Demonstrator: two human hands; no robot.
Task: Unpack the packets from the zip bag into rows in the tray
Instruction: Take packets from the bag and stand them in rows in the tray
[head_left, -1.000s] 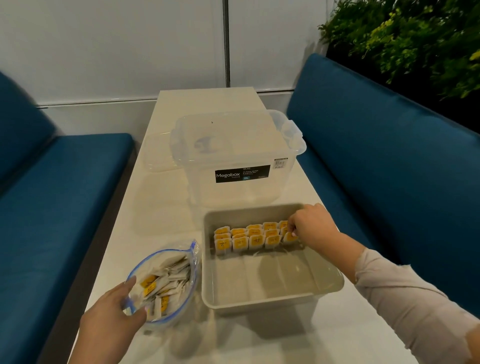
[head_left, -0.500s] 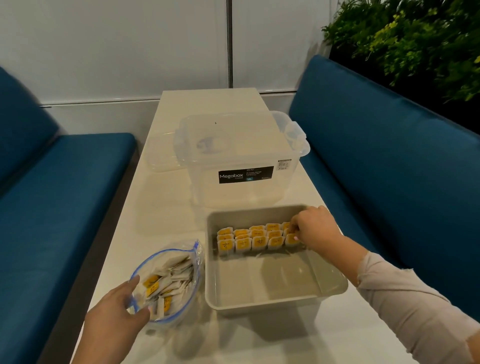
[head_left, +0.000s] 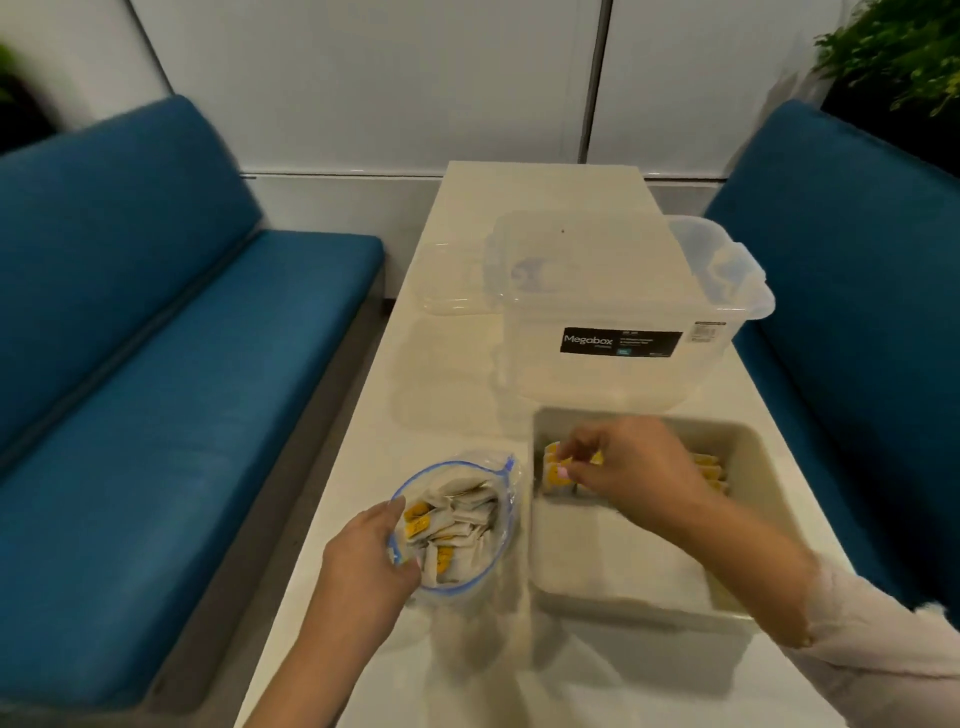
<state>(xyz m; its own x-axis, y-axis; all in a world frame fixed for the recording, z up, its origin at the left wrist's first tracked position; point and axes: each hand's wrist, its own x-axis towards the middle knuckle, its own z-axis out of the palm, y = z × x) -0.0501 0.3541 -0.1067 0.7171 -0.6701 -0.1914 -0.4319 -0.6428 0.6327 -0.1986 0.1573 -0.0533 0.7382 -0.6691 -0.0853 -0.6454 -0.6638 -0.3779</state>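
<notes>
An open clear zip bag with a blue rim lies on the white table, full of white and yellow packets. My left hand grips its near rim. To the right stands the beige tray, with rows of packets along its far side. My right hand hovers over the left end of those rows. Its thumb and fingers pinch a packet there, and the hand hides the middle of the rows. The picture is blurred.
A clear Megabox tub stands just behind the tray, with its clear lid lying to its left. Blue benches flank the narrow table. A plant is at the upper right.
My right hand has moved from the right end of the packet rows to the left end. My left hand stays on the bag's rim. The view has swung to the left.
</notes>
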